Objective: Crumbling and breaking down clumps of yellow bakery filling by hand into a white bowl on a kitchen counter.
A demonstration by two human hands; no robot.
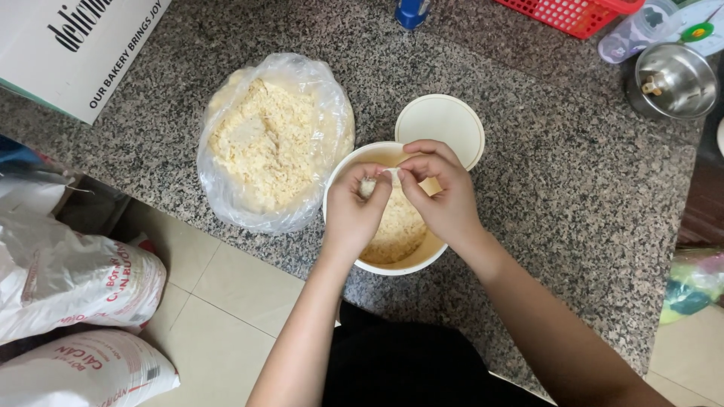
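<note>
We take the cream plastic tub [341, 172] on the speckled granite counter [573, 188] as our landmark. Directly above the tub's open mouth we see 2 bare hands meeting: the left hand [353, 213] and the right hand [445, 194], fingertips drawn together and touching 1 small pale piece [375, 183]. Each hand pinches that piece between thumb and fingers, so both grips are closed on it; we cannot tell what the piece is made of beyond its whitish colour. Inside the tub, beneath the hands, lies a heap of pale yellow flakes [397, 226] that covers the floor of the tub.

Just beyond the tub, touching or nearly touching its far rim, a round cream lid [445, 120] lies flat on the counter. To the left of the tub, just beside it, an open clear plastic bag [226, 188] holds more of the same pale flakes.

Well beyond the tub to the right stand a red plastic basket [573, 13], a clear bottle [633, 34] lying near it, and a steel cup [675, 79]. Far to the left of the tub, at the counter's edge, rests a white cardboard box [60, 45] with dark print. Below and left of the tub, off the counter, 2 white printed sacks [75, 279] lie on the tiled floor [226, 301].
</note>
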